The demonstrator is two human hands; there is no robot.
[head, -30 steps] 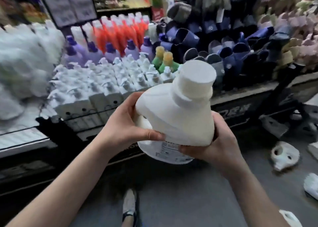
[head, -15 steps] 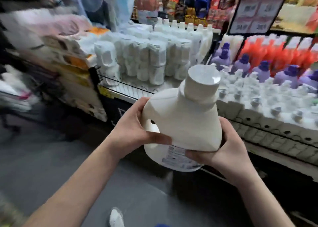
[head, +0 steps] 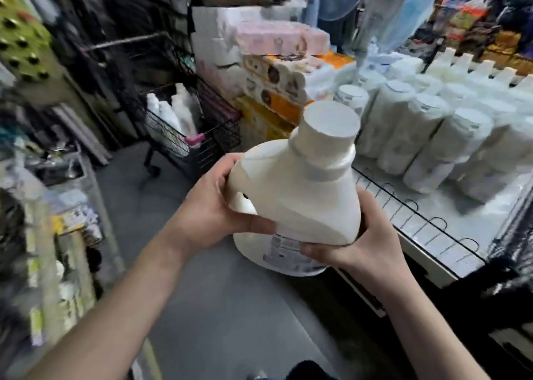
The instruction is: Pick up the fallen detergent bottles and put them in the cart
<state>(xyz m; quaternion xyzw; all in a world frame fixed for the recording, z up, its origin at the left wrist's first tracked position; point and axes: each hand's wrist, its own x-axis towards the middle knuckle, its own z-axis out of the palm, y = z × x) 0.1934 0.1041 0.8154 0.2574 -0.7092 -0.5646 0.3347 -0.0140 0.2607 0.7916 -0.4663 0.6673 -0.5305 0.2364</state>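
Though illegible, printed label (head: 284, 253) on detergent bottle (head: 300, 195) between hands (head: 212, 209) (head: 367, 248).

A white wire shelf (head: 427, 229) runs along the right side. It carries upright white cylindrical packs (head: 427, 137) set in close rows. Beyond its left end, wrapped paper goods are stacked, with a pink pack (head: 277, 40) above orange-printed packs (head: 284, 104). The floor (head: 230, 307) is grey. A rack (head: 57, 264) at left holds goods too blurred to identify.
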